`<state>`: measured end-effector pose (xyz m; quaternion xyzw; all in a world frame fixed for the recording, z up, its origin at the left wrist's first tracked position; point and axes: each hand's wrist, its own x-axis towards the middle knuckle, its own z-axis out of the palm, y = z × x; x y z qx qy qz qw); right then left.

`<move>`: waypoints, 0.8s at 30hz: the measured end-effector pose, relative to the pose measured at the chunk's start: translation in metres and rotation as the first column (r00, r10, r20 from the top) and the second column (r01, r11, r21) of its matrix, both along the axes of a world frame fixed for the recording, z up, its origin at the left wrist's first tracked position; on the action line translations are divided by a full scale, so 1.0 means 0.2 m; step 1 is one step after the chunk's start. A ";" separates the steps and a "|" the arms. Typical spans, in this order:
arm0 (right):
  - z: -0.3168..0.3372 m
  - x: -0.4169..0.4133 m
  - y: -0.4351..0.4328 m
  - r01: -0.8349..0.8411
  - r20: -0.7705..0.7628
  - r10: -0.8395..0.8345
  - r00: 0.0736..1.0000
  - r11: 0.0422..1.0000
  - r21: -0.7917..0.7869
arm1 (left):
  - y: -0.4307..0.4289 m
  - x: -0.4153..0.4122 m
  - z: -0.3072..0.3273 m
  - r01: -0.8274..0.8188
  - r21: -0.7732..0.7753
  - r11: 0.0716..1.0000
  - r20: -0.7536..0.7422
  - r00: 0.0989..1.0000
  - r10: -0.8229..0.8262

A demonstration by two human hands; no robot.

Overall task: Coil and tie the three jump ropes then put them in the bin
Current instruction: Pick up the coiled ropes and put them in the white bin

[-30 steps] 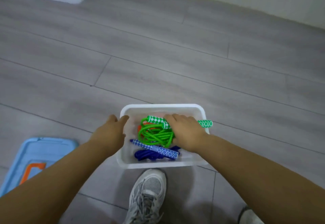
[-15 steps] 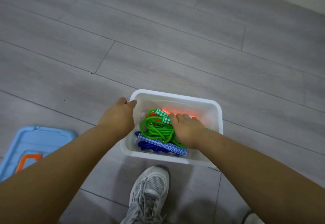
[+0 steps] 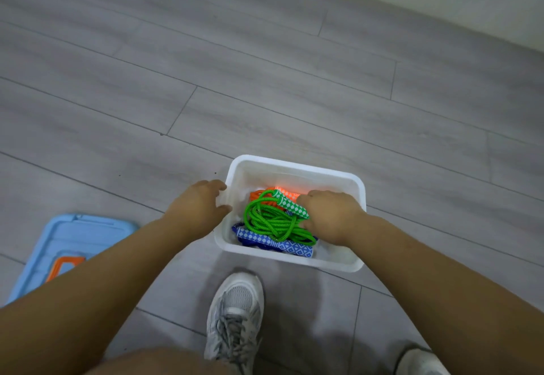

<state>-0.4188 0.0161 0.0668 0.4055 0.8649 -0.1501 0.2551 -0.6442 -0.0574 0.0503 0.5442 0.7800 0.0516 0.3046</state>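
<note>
Judging by its look, the green jump rope (image 3: 270,221) is light and soft. I think its braided cord bends easily and may spring out of the coil if nothing ties it. The handles, green with white diamonds, seem stiff and not slippery, so I would take hold at a handle or around the whole bundle, not at one loop.

The cord is bright green and lies in loose round loops on top of the others, in the middle of the white bin (image 3: 294,165). The blue jump rope (image 3: 273,240) is under it at the 6 o'clock side, showing a handle with the same pattern. The orange jump rope (image 3: 259,193) shows only a little at 12 o'clock.

The right hand (image 3: 329,215) is inside the bin at 3 o'clock, fingers curled round the end of a green handle. The left hand (image 3: 197,207) holds the bin wall at 9 o'clock, with thumb and fingers closed narrowly on the rim. All three ropes appear to be in the bin already. Whether each one is tied, I cannot tell.
</note>
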 end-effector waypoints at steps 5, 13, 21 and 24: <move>0.24 -0.03 -0.08 0.016 -0.154 -0.012 0.988 1.000 0.021 | -0.19 -0.09 0.09 -0.054 -0.042 0.998 0.029 0.998 0.056; 0.34 -0.54 -0.30 -0.110 -0.397 0.104 0.912 0.994 0.008 | -0.62 -0.48 0.03 -0.382 -0.080 0.921 0.111 0.914 0.389; -0.07 -1.17 -0.49 -0.309 -0.312 0.261 0.914 0.944 -0.115 | -0.99 -0.84 -0.28 -0.655 -0.185 0.733 0.159 0.716 0.680; -0.30 -1.37 -0.56 -0.280 -0.244 0.243 0.939 0.951 -0.130 | -1.04 -0.91 -0.39 -0.706 -0.158 0.690 0.106 0.683 0.723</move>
